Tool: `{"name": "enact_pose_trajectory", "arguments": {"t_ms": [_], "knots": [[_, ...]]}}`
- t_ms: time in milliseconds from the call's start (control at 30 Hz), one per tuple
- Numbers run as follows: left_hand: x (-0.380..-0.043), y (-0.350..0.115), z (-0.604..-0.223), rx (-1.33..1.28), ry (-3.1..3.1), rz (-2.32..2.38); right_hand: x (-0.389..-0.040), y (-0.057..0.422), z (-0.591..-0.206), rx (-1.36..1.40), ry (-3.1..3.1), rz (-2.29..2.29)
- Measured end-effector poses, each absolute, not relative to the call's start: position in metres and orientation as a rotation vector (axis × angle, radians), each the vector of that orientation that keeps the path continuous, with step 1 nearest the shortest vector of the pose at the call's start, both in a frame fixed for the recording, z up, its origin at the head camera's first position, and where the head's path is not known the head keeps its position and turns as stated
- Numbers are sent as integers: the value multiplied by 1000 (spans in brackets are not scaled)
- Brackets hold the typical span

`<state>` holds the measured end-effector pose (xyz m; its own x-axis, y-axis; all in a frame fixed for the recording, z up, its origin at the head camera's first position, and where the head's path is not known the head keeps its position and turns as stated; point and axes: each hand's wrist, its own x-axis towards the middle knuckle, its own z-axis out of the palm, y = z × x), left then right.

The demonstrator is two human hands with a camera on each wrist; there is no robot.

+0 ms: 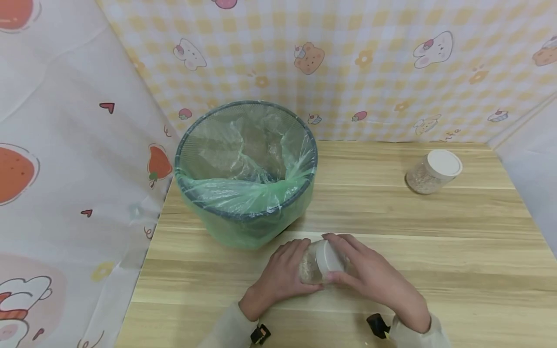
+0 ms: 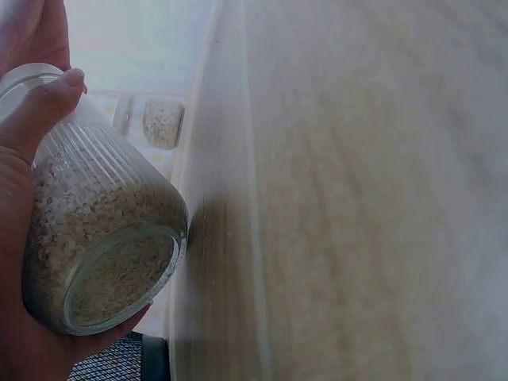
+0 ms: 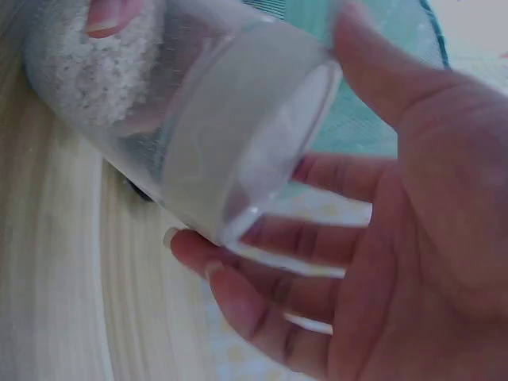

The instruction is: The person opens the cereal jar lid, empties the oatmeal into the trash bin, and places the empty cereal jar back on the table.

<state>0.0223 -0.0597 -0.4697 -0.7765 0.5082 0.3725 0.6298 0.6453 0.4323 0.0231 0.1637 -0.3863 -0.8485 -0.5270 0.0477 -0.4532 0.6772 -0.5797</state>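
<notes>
A clear ribbed jar with a white lid is tilted on its side over the front of the table, its lid toward the right. Pale flakes, like oats, fill part of it, and the left wrist view shows its round glass base. My left hand grips the jar's body, thumb along its side. Around the lid curve the thumb and fingers of my right hand; in the right wrist view its fingers reach under the lid's rim, with the palm apart from the lid's top.
A mesh bin lined with a green bag stands just beyond my left hand. A second white-lidded jar of pale flakes stands at the back right of the wooden table. Patterned cloth hangs behind and at the left.
</notes>
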Motion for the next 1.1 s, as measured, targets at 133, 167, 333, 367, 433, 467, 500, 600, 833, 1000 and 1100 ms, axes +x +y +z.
{"name": "enact_pose_trajectory", "arguments": {"t_ms": [133, 167, 333, 367, 433, 467, 500, 600, 833, 1000, 1100], "knots": [[24, -60, -467, -925, -2667, -822, 22, 162, -388, -680, 2768, -837], [24, -60, -467, -921, -2673, -824, 22, 161, -389, -655, 2763, -828], [24, -60, -464, -915, -2681, -839, 22, 160, -387, -584, 2732, -858], [23, -60, -464, -919, -2674, -834, 22, 160, -386, -575, 2721, -875], [23, -60, -464, -924, -2667, -831, 22, 161, -384, -579, 2696, -908], [23, -60, -464, -926, -2666, -825, 22, 162, -383, -593, 2686, -922], [23, -60, -464, -926, -2665, -822, 22, 163, -382, -611, 2675, -935], [23, -60, -464, -924, -2670, -820, 21, 167, -380, -711, 2657, -965], [24, -61, -464, -927, -2667, -812, 17, 177, -382, -983, 2643, -1009], [23, -61, -466, -918, -2677, -805, 18, 178, -384, -954, 2635, -1004], [23, -60, -466, -912, -2688, -813, 19, 175, -385, -823, 2619, -1027]]}}
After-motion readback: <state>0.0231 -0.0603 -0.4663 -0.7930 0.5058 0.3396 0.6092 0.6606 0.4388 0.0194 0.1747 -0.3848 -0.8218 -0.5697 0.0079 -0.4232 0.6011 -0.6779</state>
